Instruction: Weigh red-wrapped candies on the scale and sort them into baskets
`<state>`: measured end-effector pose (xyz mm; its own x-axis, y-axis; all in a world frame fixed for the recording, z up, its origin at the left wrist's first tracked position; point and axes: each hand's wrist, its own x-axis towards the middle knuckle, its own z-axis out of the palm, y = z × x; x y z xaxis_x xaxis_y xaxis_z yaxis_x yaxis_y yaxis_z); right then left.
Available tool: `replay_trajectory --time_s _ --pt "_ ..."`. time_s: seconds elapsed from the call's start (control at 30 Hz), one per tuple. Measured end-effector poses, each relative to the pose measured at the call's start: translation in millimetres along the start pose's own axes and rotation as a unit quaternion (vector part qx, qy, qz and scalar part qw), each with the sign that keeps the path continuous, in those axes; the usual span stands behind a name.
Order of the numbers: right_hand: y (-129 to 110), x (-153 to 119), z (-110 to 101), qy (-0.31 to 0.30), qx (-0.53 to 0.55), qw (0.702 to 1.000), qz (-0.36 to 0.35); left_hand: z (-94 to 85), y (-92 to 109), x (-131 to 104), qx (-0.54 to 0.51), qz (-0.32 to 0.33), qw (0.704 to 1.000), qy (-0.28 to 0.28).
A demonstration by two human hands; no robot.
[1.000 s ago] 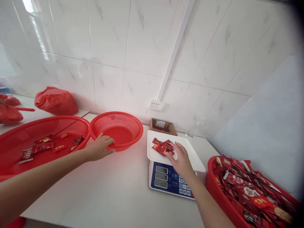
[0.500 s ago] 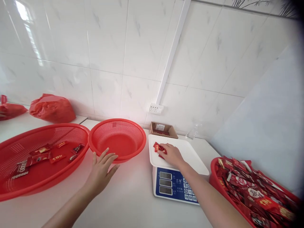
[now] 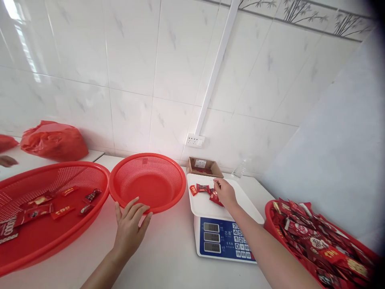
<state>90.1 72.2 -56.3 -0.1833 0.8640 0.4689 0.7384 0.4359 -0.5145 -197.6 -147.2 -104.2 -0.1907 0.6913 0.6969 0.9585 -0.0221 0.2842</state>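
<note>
My left hand (image 3: 130,224) is open, its spread fingertips at the near rim of a round red plastic basket (image 3: 147,208). My right hand (image 3: 227,194) hovers low over the white tray (image 3: 201,208) of a digital scale (image 3: 224,241). Its fingers are curled together; whether anything small is between them, I cannot tell. Small red wrapped snack packets lie on the tray: one flat packet (image 3: 193,190) at the left, a twisted-end one (image 3: 203,188) beside it, and a larger red packet (image 3: 215,197) partly behind my right hand.
A large red basket (image 3: 75,237) at left holds several packets. Another red basket (image 3: 270,218) at right is heaped with packets. Behind the scale are a cardboard box (image 3: 207,173) and a clear plastic container (image 3: 240,168). A red bag (image 3: 55,140) and another person's hand (image 3: 7,161) are at far left.
My right hand has drawn up and slightly right from the packets, which now lie spread on the tray. My left hand stays by the round basket. Another person's hand has appeared at far left.
</note>
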Motion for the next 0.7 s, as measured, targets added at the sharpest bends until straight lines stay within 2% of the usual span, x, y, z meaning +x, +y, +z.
replay_trajectory --time_s 0.07,0.17,0.2,0.27,0.33,0.4,0.5,0.6,0.7 --pt "-16.7 9.5 -0.9 0.032 0.037 0.999 0.026 0.6 -2.0 -1.8 0.000 0.008 1.000 0.024" --pt "-59.5 25.6 5.5 0.054 0.136 0.988 0.048 2.2 -6.2 -3.3 -0.011 0.041 0.996 0.075" --pt "-75.1 30.1 9.1 0.039 0.167 0.984 0.041 2.9 -7.9 -3.5 -0.016 0.056 0.994 0.092" --pt "-100.7 35.8 15.6 -0.031 0.197 0.980 0.018 4.1 -11.2 -3.8 -0.023 0.083 0.990 0.115" --pt "-111.6 35.5 18.4 -0.102 0.165 0.981 -0.012 4.6 -13.3 -4.0 -0.023 0.097 0.988 0.122" --pt "-104.2 29.3 16.4 -0.133 0.068 0.989 -0.008 4.5 -14.0 -4.4 -0.023 0.100 0.987 0.125" --pt "-70.0 14.2 8.5 -0.147 -0.087 0.980 0.103 4.1 -13.5 -5.1 -0.024 0.099 0.987 0.123" --pt "-38.8 1.4 4.8 -0.180 -0.117 0.956 0.202 4.5 -12.8 -5.6 -0.026 0.093 0.988 0.119" --pt "-33.5 -4.8 12.3 -0.203 -0.110 0.952 0.198 5.2 -12.7 -5.7 -0.026 0.092 0.988 0.120"
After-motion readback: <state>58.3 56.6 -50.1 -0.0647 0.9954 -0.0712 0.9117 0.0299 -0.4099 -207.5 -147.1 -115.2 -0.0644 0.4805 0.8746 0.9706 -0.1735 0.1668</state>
